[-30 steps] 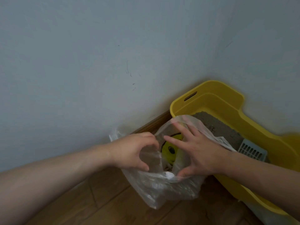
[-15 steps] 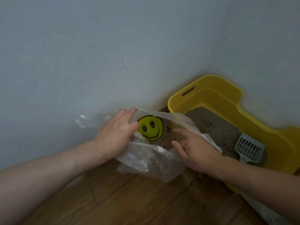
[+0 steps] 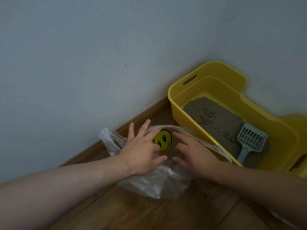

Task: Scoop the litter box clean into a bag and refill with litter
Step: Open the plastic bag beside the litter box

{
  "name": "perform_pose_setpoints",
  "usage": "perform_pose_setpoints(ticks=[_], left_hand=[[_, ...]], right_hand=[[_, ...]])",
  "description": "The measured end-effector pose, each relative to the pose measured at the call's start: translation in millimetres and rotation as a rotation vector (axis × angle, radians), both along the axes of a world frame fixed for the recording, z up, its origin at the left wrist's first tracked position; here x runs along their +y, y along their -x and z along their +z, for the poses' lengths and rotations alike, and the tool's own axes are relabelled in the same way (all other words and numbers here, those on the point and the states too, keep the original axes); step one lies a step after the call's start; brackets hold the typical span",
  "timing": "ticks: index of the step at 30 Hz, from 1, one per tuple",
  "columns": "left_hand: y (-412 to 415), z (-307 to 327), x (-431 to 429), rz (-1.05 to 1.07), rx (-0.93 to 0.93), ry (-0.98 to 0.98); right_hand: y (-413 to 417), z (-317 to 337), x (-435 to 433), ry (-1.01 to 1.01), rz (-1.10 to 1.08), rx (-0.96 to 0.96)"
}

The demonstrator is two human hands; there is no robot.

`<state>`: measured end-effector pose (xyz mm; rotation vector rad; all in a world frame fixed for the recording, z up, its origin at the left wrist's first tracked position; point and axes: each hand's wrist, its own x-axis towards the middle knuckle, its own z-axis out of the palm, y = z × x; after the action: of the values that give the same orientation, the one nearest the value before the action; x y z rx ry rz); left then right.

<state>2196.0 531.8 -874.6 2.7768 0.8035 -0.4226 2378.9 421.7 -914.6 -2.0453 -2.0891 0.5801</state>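
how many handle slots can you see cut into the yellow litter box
2. One handle slot is in the far end wall near the room corner; the other slot is at the near right end of the litter box. More may be hidden.

You're in a home, in a room corner. A yellow litter box (image 3: pixel 259 112) stands on the wood plank floor (image 3: pixel 132 211) by a painted wall (image 3: pixel 83 63) with wooden skirting (image 3: pixel 93 149).
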Motion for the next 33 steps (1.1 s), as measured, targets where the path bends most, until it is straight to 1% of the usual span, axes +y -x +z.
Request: perform_pose_setpoints(ticks=[3,5,7,9,12,14,15,16,18,19,20,21,23,25,30,33], left_hand=[[3,-7,7,0.122,-0.013,0.032],[8,-11,11,0.134,-0.017,0.004],[14,-15,13,0.069,0.028,-0.065],[22,-21,15,-0.029,0.120,-0.150],[35,-21,23,-0.126,0.247,-0.255],[41,-18,27,-0.153,0.248,-0.235],[43,-16,29,-0.133,0.214,-0.159],[44,-15,30,-0.076,0.155,-0.039],[39,-12,30,0.107,-0.054,0.233],[33,-12,29,0.209,-0.186,0.297],[28,-13,29,0.307,-0.304,0.301],[21,-13,28,0.391,-0.393,0.260],[10,-13,27,0.459,-0.505,0.164],[3,-12,26,0.444,-0.538,0.147],[2,-7,27,0.307,-0.498,0.139],[-2,1,30,0.284,-0.543,0.145]], right_hand=[[-7,-3,-1,0.082,-0.034,0.031],[-11,-5,-1,0.182,-0.065,0.020],[-13,-8,-3,0.259,-0.086,-0.003],[-11,-10,-7,0.313,-0.087,-0.015],[-9,-16,-10,0.367,-0.121,0.033],[-11,-19,-11,0.371,-0.163,0.070],[-12,-19,-11,0.364,-0.168,0.082],[-13,-18,-11,0.356,-0.165,0.087],[-13,-15,-12,0.341,-0.157,0.089],[-12,-14,-12,0.334,-0.157,0.087],[-12,-13,-12,0.327,-0.160,0.083],[-12,-13,-12,0.321,-0.164,0.080],[-10,-11,-12,0.301,-0.164,0.077],[-8,-5,-13,0.270,-0.140,0.093],[-2,18,-17,0.183,-0.104,0.213],[-1,33,-19,0.125,-0.093,0.274]])
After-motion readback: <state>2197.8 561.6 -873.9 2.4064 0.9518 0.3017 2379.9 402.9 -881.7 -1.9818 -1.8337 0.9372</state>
